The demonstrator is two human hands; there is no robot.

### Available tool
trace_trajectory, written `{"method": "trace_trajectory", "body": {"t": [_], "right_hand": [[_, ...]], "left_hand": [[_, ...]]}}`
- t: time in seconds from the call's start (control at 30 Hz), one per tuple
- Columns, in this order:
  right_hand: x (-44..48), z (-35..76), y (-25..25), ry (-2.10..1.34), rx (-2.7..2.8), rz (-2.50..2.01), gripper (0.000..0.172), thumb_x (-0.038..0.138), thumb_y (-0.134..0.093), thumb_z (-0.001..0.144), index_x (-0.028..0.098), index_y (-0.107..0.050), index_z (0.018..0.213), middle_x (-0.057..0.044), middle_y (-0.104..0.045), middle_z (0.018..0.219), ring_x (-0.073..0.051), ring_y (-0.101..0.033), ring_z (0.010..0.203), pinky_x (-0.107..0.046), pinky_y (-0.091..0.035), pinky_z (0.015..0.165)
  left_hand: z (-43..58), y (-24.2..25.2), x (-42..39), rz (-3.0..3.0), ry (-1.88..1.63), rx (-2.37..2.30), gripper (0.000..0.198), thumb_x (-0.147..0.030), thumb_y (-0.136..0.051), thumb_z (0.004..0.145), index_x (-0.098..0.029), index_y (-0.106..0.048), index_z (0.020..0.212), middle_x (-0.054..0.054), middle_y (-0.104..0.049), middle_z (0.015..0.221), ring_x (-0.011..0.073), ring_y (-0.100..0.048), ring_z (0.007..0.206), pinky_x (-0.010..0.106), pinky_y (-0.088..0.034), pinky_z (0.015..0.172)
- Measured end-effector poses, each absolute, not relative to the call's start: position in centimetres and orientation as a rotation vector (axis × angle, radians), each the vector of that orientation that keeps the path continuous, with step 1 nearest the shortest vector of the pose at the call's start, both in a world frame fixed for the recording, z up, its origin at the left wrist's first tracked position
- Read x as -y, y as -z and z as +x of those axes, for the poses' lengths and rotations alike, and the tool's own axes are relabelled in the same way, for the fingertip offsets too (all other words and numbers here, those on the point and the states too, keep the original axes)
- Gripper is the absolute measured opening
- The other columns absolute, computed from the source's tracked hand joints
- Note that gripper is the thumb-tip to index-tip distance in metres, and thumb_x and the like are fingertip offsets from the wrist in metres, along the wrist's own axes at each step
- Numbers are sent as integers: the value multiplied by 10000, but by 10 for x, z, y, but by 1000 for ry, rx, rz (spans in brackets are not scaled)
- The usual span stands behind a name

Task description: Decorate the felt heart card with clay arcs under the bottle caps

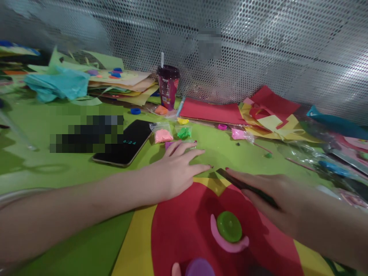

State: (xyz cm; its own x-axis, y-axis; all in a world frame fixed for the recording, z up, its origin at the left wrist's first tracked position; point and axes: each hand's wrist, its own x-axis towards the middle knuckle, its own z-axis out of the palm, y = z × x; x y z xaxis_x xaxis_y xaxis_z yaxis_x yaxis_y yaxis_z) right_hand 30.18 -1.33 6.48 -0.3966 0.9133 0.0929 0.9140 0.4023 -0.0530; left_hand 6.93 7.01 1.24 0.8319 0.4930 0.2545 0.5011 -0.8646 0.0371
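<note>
My left hand point(181, 166) reaches forward with its fingers spread, over the green table at the top edge of a red heart-shaped sheet point(184, 226) on yellow paper. Just beyond its fingers is a purple piece point(169, 145), partly hidden. My right hand point(273, 191) grips a dark, narrow, flat tool point(231, 179) between thumb and fingers above the heart's upper right; its kind is unclear. On the heart sit a green clay disc point(229, 226) and a curved pink clay strip point(227, 241) around its lower side. A purple round piece point(200, 267) shows at the bottom edge.
Bags of pink clay point(163, 135) and green clay point(184, 132) lie ahead, near a phone point(125, 143). A lidded cup point(168, 88) with a straw stands by the perforated metal wall point(230, 46). Red sheets point(212, 111) and paper scraps line the back; a paper pile point(126, 80) sits left.
</note>
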Motion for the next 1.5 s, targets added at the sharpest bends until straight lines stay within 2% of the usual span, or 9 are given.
{"method": "trace_trajectory", "body": {"t": [0.13,0.27,0.33,0.47,0.63,0.77,0.97,1.17,1.5], "right_hand": [[-9,312,-67,304,2565,-1944,488,243,-348,910,270,-365,1397,-75,-682,1002,-263,-665,723,-361,-543,525],[-29,325,-60,706,2733,-1985,671,31,-449,760,156,-341,1410,-145,-622,1090,-345,-576,1001,-471,-531,735],[-32,324,-57,799,2734,-1822,601,16,-442,774,123,-419,1365,-176,-568,1145,-354,-518,1068,-495,-494,820],[-24,304,-51,609,2739,-1329,445,24,-379,831,128,-584,1211,-170,-502,1166,-307,-463,1078,-484,-462,889],[-18,291,-42,480,2762,-1207,533,-62,-372,715,115,-609,1158,-167,-464,1215,-314,-400,1109,-530,-430,919],[-20,296,-41,439,2781,-1179,498,-54,-366,715,128,-651,1079,-162,-488,1191,-309,-410,1088,-528,-449,896],[-20,298,-40,510,2812,-1157,596,-89,-364,640,104,-618,1143,-176,-443,1279,-353,-369,1152,-575,-429,904],[-21,299,-51,299,2626,-1160,465,-40,-319,809,116,-638,1109,-156,-513,1173,-266,-471,1090,-473,-472,902],[-28,302,-42,396,2771,-1075,453,-40,-322,778,87,-644,1070,-172,-531,1068,-275,-535,979,-457,-517,810]], "left_hand": [[68,-12,-71,-2996,415,770,407,-191,-487,867,-262,-533,1266,98,-427,1385,368,-267,1307,614,-233,1023],[68,-12,-71,-2999,417,783,415,-167,-465,867,-231,-524,1273,99,-436,1380,357,-271,1306,607,-233,1030],[69,-11,-72,-2981,426,778,406,-157,-451,868,-209,-533,1263,103,-444,1373,356,-279,1301,602,-241,1028],[69,-11,-71,-2947,469,752,374,-134,-426,868,-155,-552,1219,116,-466,1352,352,-296,1293,592,-260,1024],[70,-8,-71,-2906,542,704,385,-114,-442,852,-149,-531,1225,114,-486,1331,348,-324,1274,579,-273,1016],[70,-6,-71,-2886,557,721,396,-128,-461,851,-162,-517,1241,104,-484,1338,336,-324,1277,561,-276,1017],[71,-10,-71,-2871,473,784,387,-142,-449,867,-180,-521,1245,85,-468,1365,333,-318,1285,569,-263,1026],[72,-11,-74,-2820,521,773,333,-169,-445,889,-188,-568,1199,68,-498,1343,336,-325,1281,590,-251,1028],[71,-13,-73,-2851,497,800,348,-164,-426,890,-192,-578,1202,73,-484,1356,328,-316,1292,596,-236,1042]]}}
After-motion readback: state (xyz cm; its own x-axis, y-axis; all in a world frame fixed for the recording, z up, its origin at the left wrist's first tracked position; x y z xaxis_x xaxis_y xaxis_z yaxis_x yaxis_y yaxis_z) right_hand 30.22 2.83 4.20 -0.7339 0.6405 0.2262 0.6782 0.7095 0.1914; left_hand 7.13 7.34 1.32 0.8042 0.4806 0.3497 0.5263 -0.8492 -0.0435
